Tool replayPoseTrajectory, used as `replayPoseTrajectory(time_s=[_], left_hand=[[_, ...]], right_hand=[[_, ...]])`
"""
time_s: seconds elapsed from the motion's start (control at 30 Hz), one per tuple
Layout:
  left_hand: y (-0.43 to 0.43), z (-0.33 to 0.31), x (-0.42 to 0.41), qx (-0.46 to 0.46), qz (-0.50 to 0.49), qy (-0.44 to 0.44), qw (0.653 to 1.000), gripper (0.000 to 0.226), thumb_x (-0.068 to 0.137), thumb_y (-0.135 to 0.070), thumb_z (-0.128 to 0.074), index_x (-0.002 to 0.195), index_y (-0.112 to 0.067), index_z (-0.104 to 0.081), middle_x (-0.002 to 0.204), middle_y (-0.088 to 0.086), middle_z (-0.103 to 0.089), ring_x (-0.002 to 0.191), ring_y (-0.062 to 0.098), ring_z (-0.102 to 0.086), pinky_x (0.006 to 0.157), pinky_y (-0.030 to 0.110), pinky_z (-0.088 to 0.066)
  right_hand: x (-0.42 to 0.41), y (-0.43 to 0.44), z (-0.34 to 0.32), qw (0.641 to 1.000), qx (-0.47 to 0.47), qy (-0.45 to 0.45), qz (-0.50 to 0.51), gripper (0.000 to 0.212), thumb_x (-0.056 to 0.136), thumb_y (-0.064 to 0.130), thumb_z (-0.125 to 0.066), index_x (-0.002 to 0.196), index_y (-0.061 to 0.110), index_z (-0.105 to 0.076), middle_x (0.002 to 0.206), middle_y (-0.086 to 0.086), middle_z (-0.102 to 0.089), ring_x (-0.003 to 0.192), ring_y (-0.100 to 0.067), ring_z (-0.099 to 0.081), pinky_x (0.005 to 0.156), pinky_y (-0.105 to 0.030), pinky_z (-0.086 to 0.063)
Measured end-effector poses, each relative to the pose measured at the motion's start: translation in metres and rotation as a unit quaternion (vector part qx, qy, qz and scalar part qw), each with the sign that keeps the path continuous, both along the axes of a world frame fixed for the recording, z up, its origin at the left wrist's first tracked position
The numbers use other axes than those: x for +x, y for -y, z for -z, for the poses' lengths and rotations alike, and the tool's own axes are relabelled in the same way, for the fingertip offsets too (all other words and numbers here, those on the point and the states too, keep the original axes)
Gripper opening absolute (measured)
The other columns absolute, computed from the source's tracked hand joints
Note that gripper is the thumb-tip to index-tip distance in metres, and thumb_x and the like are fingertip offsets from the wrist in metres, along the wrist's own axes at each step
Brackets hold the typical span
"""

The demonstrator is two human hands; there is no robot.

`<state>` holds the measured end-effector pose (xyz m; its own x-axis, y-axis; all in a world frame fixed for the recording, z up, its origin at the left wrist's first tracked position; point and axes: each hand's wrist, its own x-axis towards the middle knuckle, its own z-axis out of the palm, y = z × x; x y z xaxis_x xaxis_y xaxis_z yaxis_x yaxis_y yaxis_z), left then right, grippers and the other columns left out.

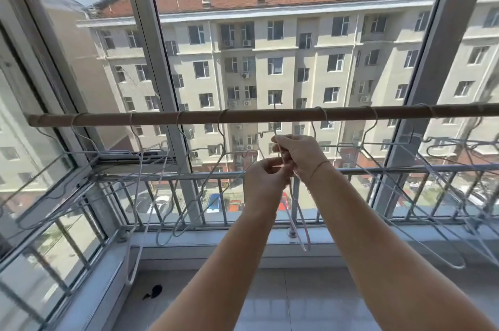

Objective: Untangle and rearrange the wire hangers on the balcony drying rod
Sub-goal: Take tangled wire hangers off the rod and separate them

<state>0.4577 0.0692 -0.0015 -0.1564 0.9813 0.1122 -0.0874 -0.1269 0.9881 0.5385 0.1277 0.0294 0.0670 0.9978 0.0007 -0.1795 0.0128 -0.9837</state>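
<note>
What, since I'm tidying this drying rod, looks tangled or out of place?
The left hangers cross each other at mixed angles under the rod. The left hand and right hand grip one hanger that dangles end-down. A small dark object lies on the floor.

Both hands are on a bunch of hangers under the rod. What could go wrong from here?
The left hand and right hand pinch thin wire on the bunched hangers; a slip could drop them. Tugging might also snag the neighbouring hanger hooked close by on the rod.
</note>
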Motion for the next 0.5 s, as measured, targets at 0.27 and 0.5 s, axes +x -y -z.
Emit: replayPoseTrajectory(time_s=[0.27, 0.5], left_hand=[[0.002, 0.024, -0.015, -0.015, 0.019, 0.002, 1.0, 0.02, 0.085, -0.02, -0.066, 0.085, 0.0, -0.071, 0.061, 0.002, -0.064, 0.048, 0.005, -0.052, 0.054, 0.018, -0.047], [-0.009, 0.014, -0.015, -0.013, 0.023, -0.004, 1.0, 0.022, 0.085, -0.019, -0.066, 0.066, -0.01, -0.07, 0.05, 0.0, -0.057, 0.048, 0.011, -0.047, 0.055, 0.025, -0.04]], right_hand=[[-0.003, 0.007, 0.028, 0.999, 0.028, 0.018, 0.005, 0.023, 0.089, 0.022, -0.059, 0.071, 0.011, -0.067, 0.06, -0.001, -0.06, 0.039, -0.005, -0.043, 0.039, -0.019, -0.037], [-0.005, -0.001, 0.018, 0.999, 0.005, 0.015, 0.034, 0.022, 0.089, 0.019, -0.059, 0.07, 0.009, -0.064, 0.064, -0.005, -0.058, 0.039, -0.007, -0.042, 0.033, -0.015, -0.034]])
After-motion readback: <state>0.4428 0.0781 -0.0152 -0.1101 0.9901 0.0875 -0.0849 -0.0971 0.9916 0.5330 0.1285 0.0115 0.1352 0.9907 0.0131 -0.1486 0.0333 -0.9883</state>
